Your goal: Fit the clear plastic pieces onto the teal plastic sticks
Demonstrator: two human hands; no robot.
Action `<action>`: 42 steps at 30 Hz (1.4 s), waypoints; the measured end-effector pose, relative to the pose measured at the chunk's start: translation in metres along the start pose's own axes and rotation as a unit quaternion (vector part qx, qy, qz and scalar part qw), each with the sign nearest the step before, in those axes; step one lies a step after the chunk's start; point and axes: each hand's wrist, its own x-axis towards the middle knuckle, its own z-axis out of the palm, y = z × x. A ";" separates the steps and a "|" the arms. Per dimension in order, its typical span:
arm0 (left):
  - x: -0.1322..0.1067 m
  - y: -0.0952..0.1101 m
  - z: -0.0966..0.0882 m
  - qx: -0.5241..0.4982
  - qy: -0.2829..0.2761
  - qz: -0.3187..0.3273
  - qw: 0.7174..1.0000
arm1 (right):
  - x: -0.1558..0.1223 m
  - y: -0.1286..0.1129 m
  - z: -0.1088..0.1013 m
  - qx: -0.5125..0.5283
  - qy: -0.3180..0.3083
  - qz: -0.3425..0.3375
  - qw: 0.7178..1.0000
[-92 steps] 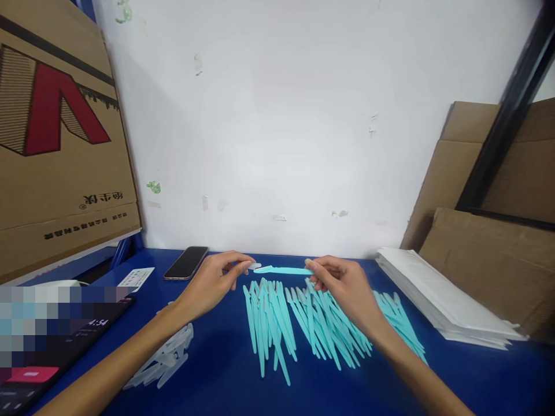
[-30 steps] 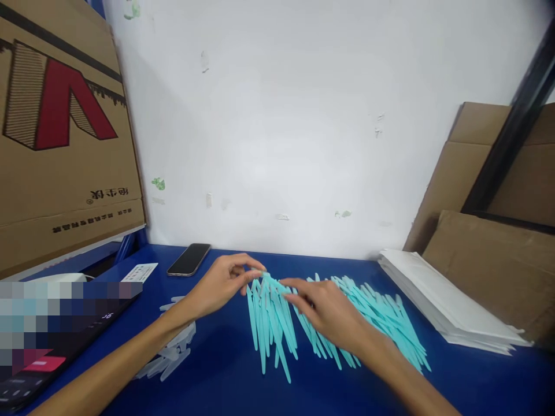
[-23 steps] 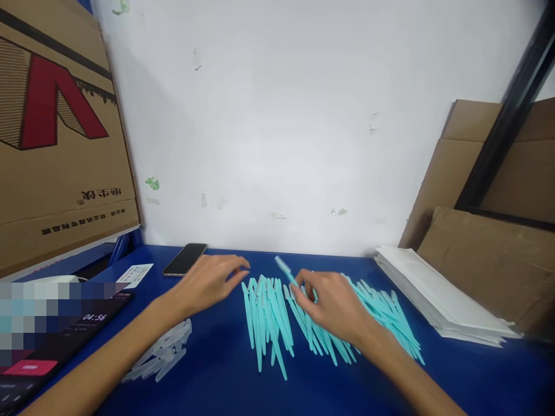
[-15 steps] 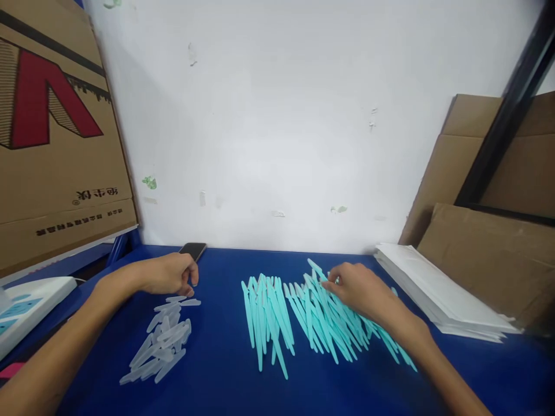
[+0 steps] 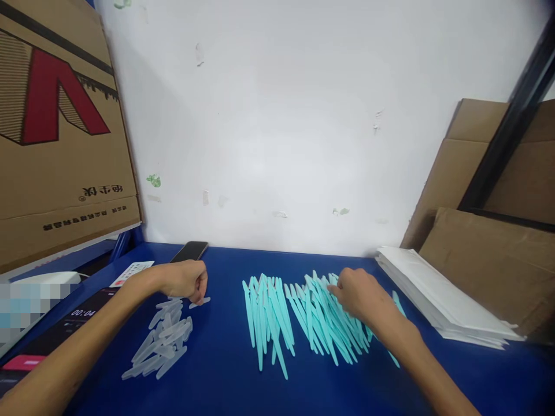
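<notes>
My left hand (image 5: 187,281) is closed in a pinch, with its fingertips on a clear plastic cap (image 5: 204,301). Just below it lies a loose heap of similar translucent caps (image 5: 167,338). Over the upper end of the right-hand pile of slim turquoise eyebrow razors (image 5: 325,323), my right hand (image 5: 358,293) has its thumb and finger pressed together at a razor; the hand hides much of the grip. A second group of turquoise razors (image 5: 266,318) lies side by side in the middle, pale tips pointing away from me.
A dark phone (image 5: 191,251) lies at the wall, and another phone with a lit timer (image 5: 82,312) is beneath my left forearm. White envelopes (image 5: 437,294) are stacked at right. Cardboard (image 5: 489,248) leans behind them; a large printed carton (image 5: 65,173) stands left.
My left hand has moved slightly right and down onto a cap at the heap's edge. My right hand has shifted slightly right and down; a raised razor tip beside it no longer shows.
</notes>
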 end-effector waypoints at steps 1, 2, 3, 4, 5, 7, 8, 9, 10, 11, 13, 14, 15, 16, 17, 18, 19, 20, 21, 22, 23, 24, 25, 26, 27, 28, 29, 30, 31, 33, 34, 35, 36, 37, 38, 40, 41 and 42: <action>0.001 0.001 0.002 0.003 0.006 0.004 1.000 | 0.000 0.000 -0.001 -0.006 0.014 0.003 1.000; 0.002 0.002 0.004 0.008 0.013 0.007 1.000 | 0.000 0.000 -0.001 -0.011 0.028 0.006 1.000; 0.003 0.004 0.006 0.011 0.025 0.012 1.000 | 0.000 -0.002 -0.002 -0.011 0.039 0.006 0.999; 0.004 0.007 0.008 0.013 0.039 0.019 0.999 | -0.001 -0.005 -0.003 -0.002 0.047 -0.002 0.999; 0.006 0.011 0.009 0.012 0.056 0.032 0.998 | -0.002 -0.010 -0.004 0.016 0.049 -0.020 0.998; 0.008 0.020 0.013 0.011 0.106 0.063 0.992 | -0.006 -0.023 -0.003 0.075 0.035 -0.089 0.993; 0.009 0.026 0.015 0.013 0.137 0.077 0.987 | -0.009 -0.030 -0.002 0.102 0.022 -0.132 0.986; 0.009 0.032 0.016 0.017 0.170 0.088 0.981 | -0.013 -0.037 0.001 0.120 0.015 -0.174 0.977; 0.010 0.038 0.018 0.020 0.195 0.098 0.976 | -0.017 -0.044 0.003 0.122 0.017 -0.209 0.970; 0.010 0.043 0.020 0.026 0.212 0.107 0.971 | -0.020 -0.051 0.007 0.112 0.027 -0.231 0.966; 0.011 0.052 0.024 0.040 0.230 0.126 0.964 | -0.027 -0.061 0.014 0.084 0.042 -0.266 0.959; 0.011 0.055 0.026 0.048 0.237 0.135 0.961 | -0.030 -0.064 0.017 0.068 0.050 -0.274 0.958; 0.011 0.057 0.028 0.057 0.243 0.142 0.958 | -0.031 -0.067 0.019 0.055 0.055 -0.278 0.957; 0.012 0.059 0.030 0.064 0.250 0.147 0.955 | -0.032 -0.068 0.021 0.043 0.060 -0.278 0.958; 0.012 0.061 0.032 0.070 0.255 0.153 0.952 | -0.033 -0.070 0.022 0.034 0.063 -0.276 0.958; 0.012 0.062 0.033 0.075 0.260 0.159 0.949 | -0.033 -0.070 0.022 0.028 0.065 -0.274 0.959; 0.012 0.063 0.035 0.077 0.264 0.164 0.947 | -0.033 -0.071 0.022 0.025 0.066 -0.273 0.959; 0.012 0.064 0.036 0.079 0.267 0.170 0.945 | -0.033 -0.071 0.022 0.024 0.067 -0.272 0.960; 0.012 0.064 0.036 0.080 0.270 0.174 0.943 | -0.033 -0.071 0.021 0.026 0.067 -0.271 0.960; 0.012 0.065 0.037 0.082 0.274 0.178 0.942 | -0.033 -0.072 0.021 0.030 0.065 -0.270 0.960; 0.013 0.065 0.038 0.084 0.277 0.181 0.940 | -0.033 -0.072 0.020 0.035 0.061 -0.268 0.961; 0.013 0.065 0.038 0.086 0.280 0.183 0.939 | -0.033 -0.072 0.020 0.041 0.057 -0.265 0.962; 0.013 0.065 0.038 0.087 0.281 0.185 0.938 | -0.033 -0.071 0.020 0.048 0.052 -0.261 0.963; 0.013 0.065 0.039 0.086 0.282 0.187 0.937 | -0.032 -0.071 0.021 0.055 0.048 -0.257 0.964; 0.014 0.065 0.039 0.084 0.283 0.190 0.936 | -0.032 -0.070 0.021 0.062 0.046 -0.252 0.965; 0.014 0.064 0.039 0.079 0.283 0.194 0.936 | -0.031 -0.069 0.021 0.069 0.045 -0.245 0.966; 0.015 0.063 0.040 0.075 0.286 0.199 0.934 | -0.029 -0.067 0.021 0.079 0.044 -0.237 0.967; 0.016 0.063 0.040 0.072 0.289 0.205 0.932 | -0.027 -0.065 0.020 0.091 0.042 -0.227 0.969; 0.017 0.062 0.040 0.072 0.293 0.211 0.930 | -0.025 -0.063 0.019 0.106 0.040 -0.218 0.969; 0.018 0.061 0.041 0.078 0.301 0.219 0.925 | -0.021 -0.057 0.016 0.136 0.038 -0.208 0.968; 0.018 0.061 0.041 0.083 0.305 0.219 0.923 | -0.019 -0.054 0.013 0.145 0.043 -0.209 0.966; 0.019 0.061 0.041 0.087 0.310 0.217 0.922 | -0.017 -0.052 0.011 0.148 0.052 -0.213 0.964; 0.018 0.061 0.040 0.089 0.316 0.212 0.920 | -0.016 -0.049 0.008 0.144 0.065 -0.218 0.963; 0.018 0.062 0.040 0.088 0.323 0.208 0.919 | -0.014 -0.047 0.006 0.134 0.079 -0.224 0.962; 0.018 0.063 0.040 0.084 0.327 0.205 0.919 | -0.014 -0.045 0.004 0.123 0.093 -0.229 0.961; 0.016 0.065 0.039 0.064 0.331 0.206 0.919 | -0.014 -0.044 0.000 0.101 0.110 -0.238 0.960; 0.016 0.065 0.039 0.052 0.329 0.208 0.920 | -0.014 -0.043 -0.001 0.094 0.113 -0.242 0.959; 0.015 0.066 0.039 0.041 0.324 0.210 0.921 | -0.015 -0.044 -0.002 0.089 0.113 -0.245 0.959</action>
